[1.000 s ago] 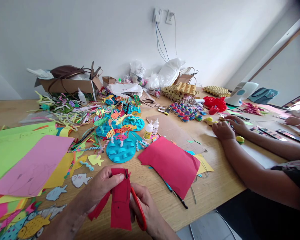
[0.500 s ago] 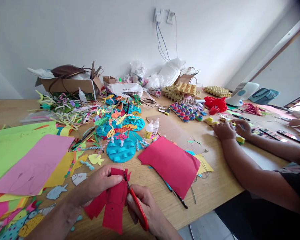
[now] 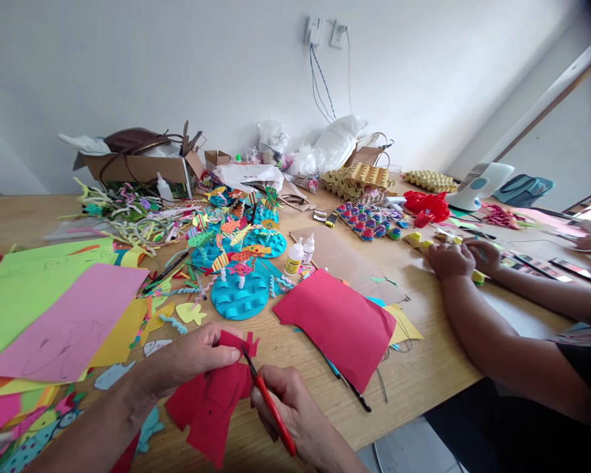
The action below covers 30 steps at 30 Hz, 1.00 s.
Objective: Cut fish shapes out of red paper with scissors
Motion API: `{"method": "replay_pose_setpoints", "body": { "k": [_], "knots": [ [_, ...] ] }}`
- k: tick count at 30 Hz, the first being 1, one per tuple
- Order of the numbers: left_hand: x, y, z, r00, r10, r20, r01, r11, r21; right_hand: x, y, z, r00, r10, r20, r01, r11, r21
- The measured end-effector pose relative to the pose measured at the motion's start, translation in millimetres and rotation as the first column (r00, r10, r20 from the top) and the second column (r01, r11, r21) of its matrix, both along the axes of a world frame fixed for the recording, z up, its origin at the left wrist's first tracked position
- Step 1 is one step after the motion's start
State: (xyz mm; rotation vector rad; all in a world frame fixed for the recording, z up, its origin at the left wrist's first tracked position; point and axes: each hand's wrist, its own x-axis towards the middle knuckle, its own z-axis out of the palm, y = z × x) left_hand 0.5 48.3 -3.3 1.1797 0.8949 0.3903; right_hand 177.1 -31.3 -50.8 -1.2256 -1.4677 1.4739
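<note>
My left hand [image 3: 204, 358] pinches a piece of red paper [image 3: 211, 407] near its top edge, thumb on the near face. Pencil lines and a small dark dot show on the paper, which hangs down in strips. With my right hand [image 3: 293, 401] I grip red-handled scissors [image 3: 276, 417], fingers wrapped round the handle. Their dark blades reach into the upper right part of the paper, close to my left thumb. A larger sheet of red paper [image 3: 339, 322] lies on the table to the right, over a brush. Ahead are blue painted bases [image 3: 239, 295] bearing paper fish.
Pink paper [image 3: 73, 318] and green paper [image 3: 24, 276] lie at left, with fish cut-outs near my left forearm. Two glue bottles [image 3: 294, 256] stand mid-table. At right, a co-worker's hands [image 3: 453, 259] handle a yellow piece. Egg cartons [image 3: 357, 180] and a cardboard box [image 3: 142, 172] sit at the back.
The red paper has turned in my left hand, its lower end swinging to the left. The scissors have shifted slightly, and their blades still meet the paper. The co-worker's hands moved slightly right.
</note>
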Motion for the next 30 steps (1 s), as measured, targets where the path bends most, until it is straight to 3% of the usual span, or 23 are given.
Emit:
{"method": "replay_pose_setpoints", "body": {
  "k": [6,11,17,30],
  "knots": [
    [0,3,5.9,0.998,-0.031,-0.05,0.031,1.0,0.001,5,1,10.9,0.997,0.035,0.066,-0.037,0.999,0.032],
    [-2,5,5.2,0.997,-0.074,-0.027,0.075,0.997,0.027,7,4,16.9,0.994,0.112,-0.014,-0.113,0.993,-0.043],
    [-1,4,5.0,0.997,-0.069,-0.04,0.069,0.997,0.02,4,3,13.2,0.995,0.061,-0.074,-0.07,0.989,-0.13],
    [2,5,11.8,0.987,-0.097,-0.126,0.106,0.992,0.069,8,4,17.7,0.996,0.08,-0.046,-0.085,0.99,-0.109]
  ]
}}
